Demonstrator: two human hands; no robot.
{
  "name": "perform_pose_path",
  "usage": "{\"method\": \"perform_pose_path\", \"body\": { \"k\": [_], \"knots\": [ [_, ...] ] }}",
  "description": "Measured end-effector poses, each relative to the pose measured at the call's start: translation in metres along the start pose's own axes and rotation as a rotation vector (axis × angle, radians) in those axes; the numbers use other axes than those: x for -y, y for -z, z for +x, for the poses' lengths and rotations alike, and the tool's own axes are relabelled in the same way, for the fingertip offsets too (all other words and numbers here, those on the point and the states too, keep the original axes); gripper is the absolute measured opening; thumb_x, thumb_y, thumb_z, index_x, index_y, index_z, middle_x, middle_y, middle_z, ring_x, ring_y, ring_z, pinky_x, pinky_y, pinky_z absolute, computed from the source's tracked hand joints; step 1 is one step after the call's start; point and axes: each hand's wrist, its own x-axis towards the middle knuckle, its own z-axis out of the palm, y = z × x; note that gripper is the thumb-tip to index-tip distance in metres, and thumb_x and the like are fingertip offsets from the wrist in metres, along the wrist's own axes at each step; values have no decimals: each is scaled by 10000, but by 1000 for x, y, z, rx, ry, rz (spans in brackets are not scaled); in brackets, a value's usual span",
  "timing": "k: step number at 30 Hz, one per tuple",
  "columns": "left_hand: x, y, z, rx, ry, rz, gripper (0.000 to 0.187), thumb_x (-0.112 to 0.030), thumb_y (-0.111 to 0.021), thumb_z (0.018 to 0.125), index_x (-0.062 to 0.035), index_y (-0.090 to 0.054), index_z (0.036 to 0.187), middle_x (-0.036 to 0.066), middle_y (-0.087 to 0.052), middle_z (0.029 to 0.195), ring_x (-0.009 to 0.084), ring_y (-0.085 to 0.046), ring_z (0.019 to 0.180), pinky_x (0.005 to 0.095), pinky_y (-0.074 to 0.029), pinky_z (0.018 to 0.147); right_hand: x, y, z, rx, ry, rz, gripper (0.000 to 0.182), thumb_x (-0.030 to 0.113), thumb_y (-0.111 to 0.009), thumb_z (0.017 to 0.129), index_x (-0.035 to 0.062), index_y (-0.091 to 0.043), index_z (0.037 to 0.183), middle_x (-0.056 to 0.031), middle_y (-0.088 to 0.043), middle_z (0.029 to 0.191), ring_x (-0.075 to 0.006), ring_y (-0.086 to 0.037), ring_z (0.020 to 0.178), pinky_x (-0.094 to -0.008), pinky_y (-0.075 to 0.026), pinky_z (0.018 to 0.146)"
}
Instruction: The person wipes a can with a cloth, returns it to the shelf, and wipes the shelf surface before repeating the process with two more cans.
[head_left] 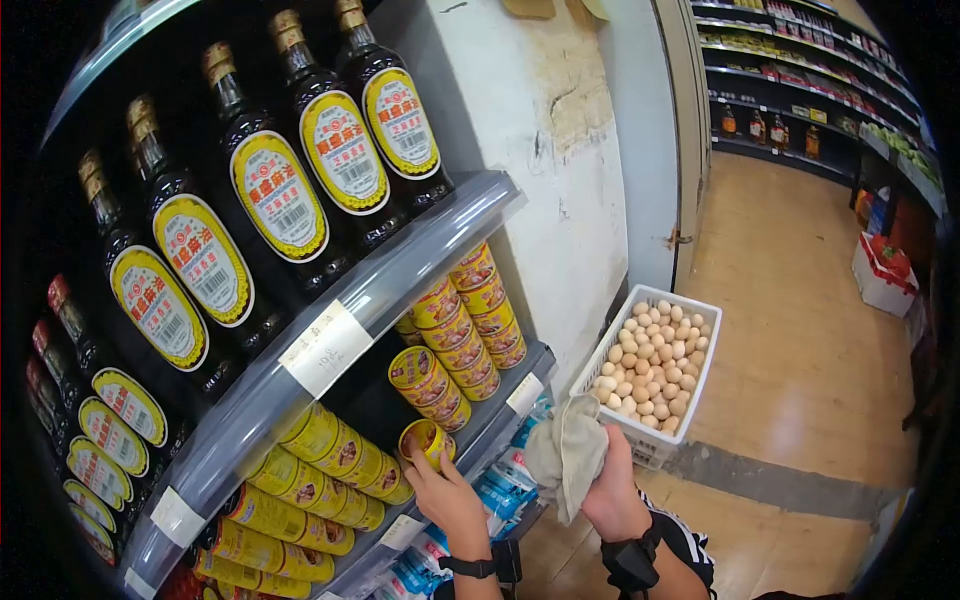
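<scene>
My left hand reaches to the lower shelf, its fingers closed on a yellow can with a red and brown label. Stacks of similar yellow cans stand just behind it, and more cans are piled to its left. My right hand is closed around a crumpled grey-beige cloth, held in front of the shelf edge. Part of the cloth hides the near corner of the egg crate.
Dark bottles with yellow oval labels line the upper shelf, above a clear edge strip with a price tag. Blue-and-white packets lie below. A white crate of eggs stands on the floor by a pillar.
</scene>
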Motion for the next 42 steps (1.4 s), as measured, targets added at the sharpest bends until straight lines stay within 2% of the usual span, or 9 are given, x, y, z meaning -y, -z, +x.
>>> {"method": "perform_pose_path", "body": {
  "k": [3,6,9,15,17,24,30,33,42],
  "knots": [
    [0,3,2,-23,-84,10,550,-179,-626,960,-69,-433,1463,270,-558,1139,488,-588,979,521,-476,811,5,-5,-2,-14,2,14,467,337,-379,996,33,-588,1283,-137,-640,1250,-299,-603,1173,-449,-472,1050],
    [-3,4,2,105,41,-18,494,-157,-605,970,-66,-473,1437,280,-510,1300,488,-583,1069,514,-483,872,5,0,1,15,-6,56,464,330,-384,990,32,-588,1281,-134,-639,1252,-298,-608,1163,-451,-478,1040],
    [-8,-7,-6,-66,-38,15,446,-141,-591,975,-62,-507,1406,272,-418,1451,478,-564,1163,484,-502,905,1,-2,2,7,6,65,459,333,-395,975,20,-614,1228,-141,-664,1226,-292,-633,1135,-429,-481,1040],
    [-20,0,-7,-150,-182,-108,398,-23,-597,926,-17,-545,1320,238,-479,1338,409,-552,1170,451,-494,866,-5,7,9,69,-61,79,464,346,-386,977,23,-616,1219,-139,-668,1206,-289,-634,1125,-434,-487,1033],
    [-12,-4,-9,82,11,-160,322,9,-606,899,-3,-571,1219,198,-523,1214,372,-578,1083,450,-493,819,-5,5,8,59,-55,80,467,350,-387,976,24,-616,1220,-138,-668,1206,-289,-634,1126,-434,-487,1032],
    [-7,-7,-9,-49,-164,57,287,-21,-637,877,9,-583,1157,178,-544,1100,358,-574,1023,465,-462,844,-3,9,10,36,-28,85,474,358,-393,972,23,-615,1223,-138,-668,1211,-293,-633,1127,-437,-487,1032],
    [-45,5,27,-141,-285,-83,449,-71,-682,864,37,-516,1267,237,-510,1293,429,-482,1243,501,-371,1050,2,8,7,40,-55,109,469,348,-402,965,20,-618,1220,-145,-672,1201,-301,-634,1126,-447,-483,1036],
    [-49,0,61,-167,-258,-111,723,-152,-717,866,48,-336,1447,296,-405,1459,457,-407,1349,508,-341,1120,2,6,7,40,-52,135,470,343,-407,958,18,-619,1223,-147,-671,1203,-308,-633,1127,-452,-481,1037],
    [-37,-26,85,41,39,-380,782,-237,-734,887,40,-316,1487,306,-415,1461,454,-431,1332,488,-354,1113,4,-4,2,15,-67,103,480,322,-405,934,5,-601,1236,-172,-654,1197,-332,-626,1119,-482,-494,1010]
  ]
}}
